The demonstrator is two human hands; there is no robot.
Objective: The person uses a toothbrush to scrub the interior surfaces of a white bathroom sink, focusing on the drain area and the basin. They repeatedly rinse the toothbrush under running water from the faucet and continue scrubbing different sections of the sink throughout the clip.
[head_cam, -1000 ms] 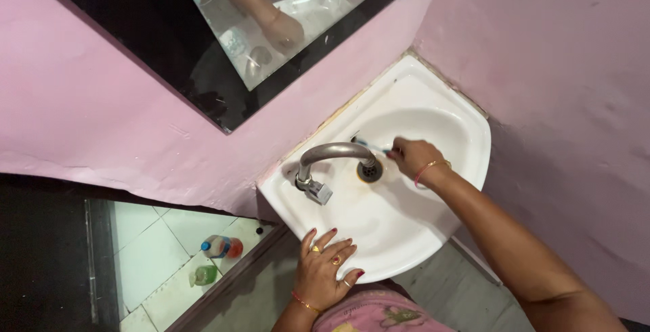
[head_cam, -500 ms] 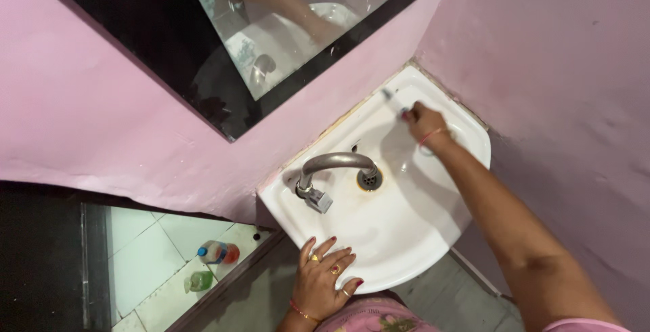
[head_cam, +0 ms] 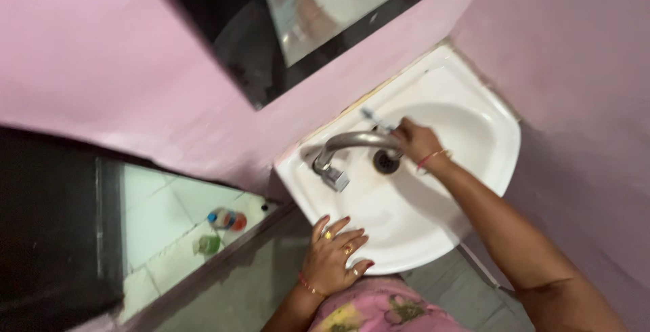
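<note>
Right hand: the right hand (head_cam: pixel 414 140) is closed around the handle of a toothbrush (head_cam: pixel 374 119), fingers curled tight on it, just beside the end of the tap spout.
Toothbrush: thin and pale with a bluish head (blurred, so the bristles cannot be made out); it sticks out from the fist toward the back rim of the washbasin, up against the wall, with the head over the ledge behind the spout.
Left hand: the left hand (head_cam: pixel 333 256) lies flat and open on the near rim of the basin, fingers spread, gripping nothing; rings show on two fingers and a thin bangle sits at the wrist.
Washbasin: a white corner washbasin (head_cam: pixel 474 108) set where two pink walls meet, its bowl shallow and stained brownish around the drain.
Tap: a grey metal tap (head_cam: pixel 352 143) arches from the left ledge over the bowl, its spout ending near the right hand's knuckles.
Drain: the round metal drain (head_cam: pixel 386 161) sits just below the spout end, close under the right wrist.
Mirror: a mirror (head_cam: pixel 325 7) in a wide black frame hangs on the wall above, showing a blurred reflection of the basin.
Floor items: down on the white tiles to the left lie two small bottles (head_cam: pixel 227 220), one with a blue cap, one greenish (well apart from the basin).
Clothing: pink floral cloth (head_cam: pixel 379 312) shows at the bottom edge.
</note>
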